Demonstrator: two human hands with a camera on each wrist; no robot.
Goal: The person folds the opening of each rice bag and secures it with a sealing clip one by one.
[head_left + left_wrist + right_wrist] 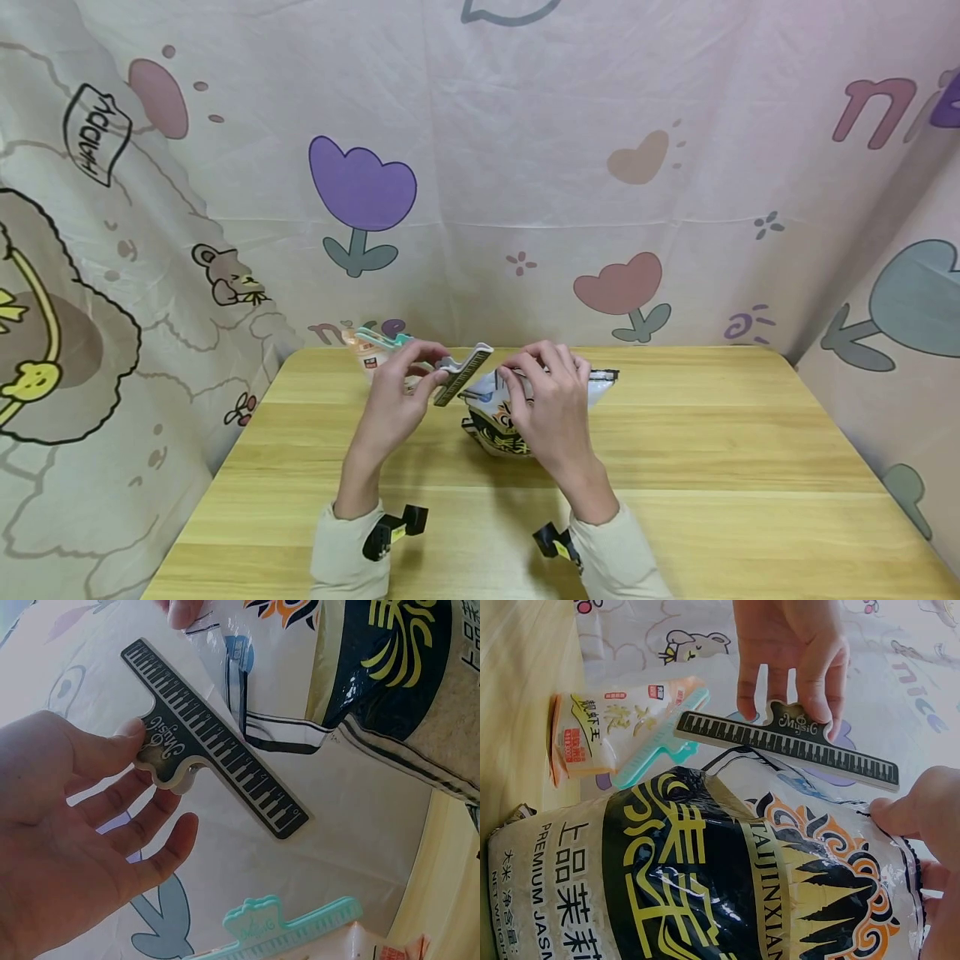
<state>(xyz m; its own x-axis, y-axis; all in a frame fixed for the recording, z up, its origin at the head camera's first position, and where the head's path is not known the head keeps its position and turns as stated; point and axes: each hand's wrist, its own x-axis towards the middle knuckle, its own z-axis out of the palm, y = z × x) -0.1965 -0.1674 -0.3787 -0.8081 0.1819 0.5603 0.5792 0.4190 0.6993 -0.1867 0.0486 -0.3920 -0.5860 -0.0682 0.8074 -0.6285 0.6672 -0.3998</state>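
My left hand [397, 396] pinches a black bag clip [217, 742] by its handle, between thumb and fingers. The clip carries a piano-key pattern and the word "Music". It is beside the top of a rice bag [682, 862], and in the head view it slants up to the right. With thumb and fingers, my right hand [555, 404] grips the bag's top edge. The bag is white, black and gold and stands upright on the table. My right hand hides part of it in the head view.
Behind my left hand stands a smaller orange and white packet [604, 731] with a teal piano-pattern clip [660, 750] across its top. A wooden table [712, 467] lies beneath, and a printed cloth [487, 167] hangs behind it.
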